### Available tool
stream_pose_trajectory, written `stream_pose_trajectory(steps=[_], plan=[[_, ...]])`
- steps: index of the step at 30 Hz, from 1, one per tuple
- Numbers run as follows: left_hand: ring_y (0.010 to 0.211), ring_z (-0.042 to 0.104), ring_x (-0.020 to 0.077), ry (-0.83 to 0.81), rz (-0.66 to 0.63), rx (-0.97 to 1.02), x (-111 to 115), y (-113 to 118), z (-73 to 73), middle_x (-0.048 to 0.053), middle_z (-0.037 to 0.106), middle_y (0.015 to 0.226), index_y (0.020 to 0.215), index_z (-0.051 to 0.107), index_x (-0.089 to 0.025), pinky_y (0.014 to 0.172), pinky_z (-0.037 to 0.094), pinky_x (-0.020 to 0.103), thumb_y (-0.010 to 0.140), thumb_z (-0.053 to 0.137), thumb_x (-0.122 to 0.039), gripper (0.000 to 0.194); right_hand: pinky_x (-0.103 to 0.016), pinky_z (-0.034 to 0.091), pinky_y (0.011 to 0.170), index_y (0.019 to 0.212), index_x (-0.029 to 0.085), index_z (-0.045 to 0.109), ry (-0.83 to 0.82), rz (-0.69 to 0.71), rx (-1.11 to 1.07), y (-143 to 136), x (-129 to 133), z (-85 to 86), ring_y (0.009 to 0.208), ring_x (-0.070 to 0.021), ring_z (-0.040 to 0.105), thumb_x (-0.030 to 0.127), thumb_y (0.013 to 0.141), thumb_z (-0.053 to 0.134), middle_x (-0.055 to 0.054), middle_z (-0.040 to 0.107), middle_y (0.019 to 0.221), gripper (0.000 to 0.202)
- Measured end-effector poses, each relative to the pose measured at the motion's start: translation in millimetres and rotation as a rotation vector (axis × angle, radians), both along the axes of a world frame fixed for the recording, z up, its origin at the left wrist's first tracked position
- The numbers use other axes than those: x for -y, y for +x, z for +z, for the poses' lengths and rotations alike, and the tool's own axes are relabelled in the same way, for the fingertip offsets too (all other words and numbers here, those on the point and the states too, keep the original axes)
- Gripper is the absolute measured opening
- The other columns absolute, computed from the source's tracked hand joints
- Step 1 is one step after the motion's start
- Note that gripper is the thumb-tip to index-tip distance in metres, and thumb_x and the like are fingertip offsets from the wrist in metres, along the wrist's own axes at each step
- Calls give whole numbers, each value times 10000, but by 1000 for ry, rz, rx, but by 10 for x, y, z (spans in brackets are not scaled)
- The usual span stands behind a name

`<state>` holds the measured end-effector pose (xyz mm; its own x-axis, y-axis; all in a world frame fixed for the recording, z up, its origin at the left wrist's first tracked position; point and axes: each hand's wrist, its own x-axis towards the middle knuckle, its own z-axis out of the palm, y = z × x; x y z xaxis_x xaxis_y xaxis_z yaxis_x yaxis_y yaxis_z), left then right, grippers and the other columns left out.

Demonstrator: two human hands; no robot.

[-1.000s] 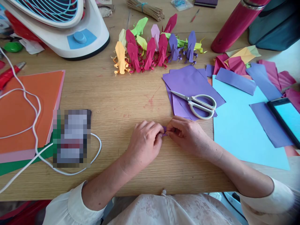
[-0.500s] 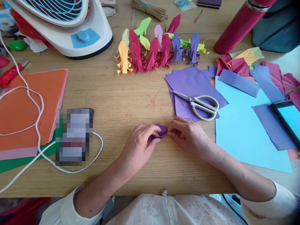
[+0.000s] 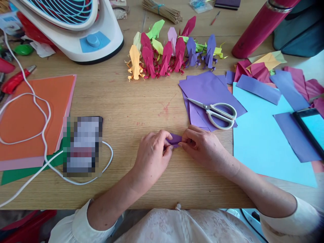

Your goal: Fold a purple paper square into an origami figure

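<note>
A small folded purple paper [image 3: 175,139] is pinched between both hands near the table's front edge. My left hand [image 3: 154,153] grips its left end, with thumb and fingertips pressed together, covering that end. At the other end, my right hand [image 3: 204,146] pinches the paper between thumb and curled fingers. Just beyond my right hand, white-handled scissors [image 3: 215,113] lie on a stack of purple sheets [image 3: 207,86]. Folded paper figures [image 3: 165,59] in orange, red, pink, green and purple stand in rows farther back.
To the left are a phone [image 3: 84,145], a white cable [image 3: 111,158], orange sheets [image 3: 32,114] and a fan [image 3: 108,37]. A blue sheet [image 3: 263,145], paper scraps [image 3: 260,89], a dark-framed device [image 3: 312,128] and a red bottle [image 3: 255,32] are to the right.
My left hand's fingers have shifted on the purple paper, and its left end is now more covered. My right hand has barely moved. The view has shifted slightly.
</note>
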<state>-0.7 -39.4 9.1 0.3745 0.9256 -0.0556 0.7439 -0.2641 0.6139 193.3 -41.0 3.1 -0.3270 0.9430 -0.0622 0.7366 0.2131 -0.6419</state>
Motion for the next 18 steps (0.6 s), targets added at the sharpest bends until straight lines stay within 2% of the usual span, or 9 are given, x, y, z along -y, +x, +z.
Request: stream_pose_trajectory(steps=[8, 18], plan=[[832, 576, 190, 13, -59, -65, -20, 9, 36, -23, 660, 835, 849, 549, -201, 781, 419, 343, 857, 635, -68, 159, -256, 299, 568, 752, 188, 511, 2, -17, 49, -22, -9, -6, 625, -104, 455, 143, 856, 633, 14, 526, 792, 166], [855, 567, 190, 6, -87, -116, -34, -3, 29, 9, 601, 890, 840, 570, -189, 768, 420, 325, 891, 622, -102, 114, -275, 319, 609, 792, 192, 531, -29, -29, 85, -41, -16, 1, 677, -130, 503, 155, 866, 628, 2, 562, 822, 127]])
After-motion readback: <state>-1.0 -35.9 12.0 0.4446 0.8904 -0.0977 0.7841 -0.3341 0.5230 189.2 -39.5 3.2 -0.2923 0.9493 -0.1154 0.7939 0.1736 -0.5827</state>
